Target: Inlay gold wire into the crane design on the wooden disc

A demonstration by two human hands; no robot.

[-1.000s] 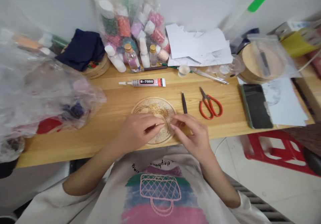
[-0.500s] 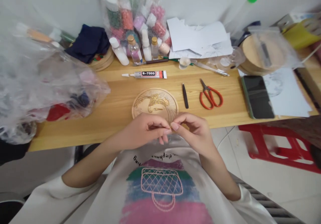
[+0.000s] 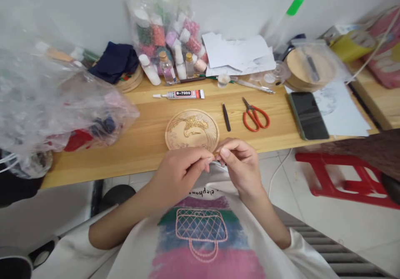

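My left hand (image 3: 179, 173) and my right hand (image 3: 240, 162) meet fingertip to fingertip just off the near edge of the wooden table (image 3: 143, 133), above my lap. Both are closed in a pinch on something too small to make out. Just beyond the fingers lies a round wooden disc (image 3: 191, 129) with a carved bird partly filled in gold. To the right of the disc lie black tweezers (image 3: 226, 117) and red-handled scissors (image 3: 254, 115). A tube of B-7000 glue (image 3: 180, 94) lies behind the disc.
A large clear plastic bag (image 3: 53, 104) of supplies fills the table's left. Small bottles and a bag of bead jars (image 3: 168, 41) stand at the back, with papers (image 3: 237, 54), a round wooden box (image 3: 308, 68) and a phone (image 3: 308, 115) at right. A red stool (image 3: 346, 179) stands on the floor.
Both hands have drawn back from over the disc toward my body, still pinched together. The whole disc now shows.
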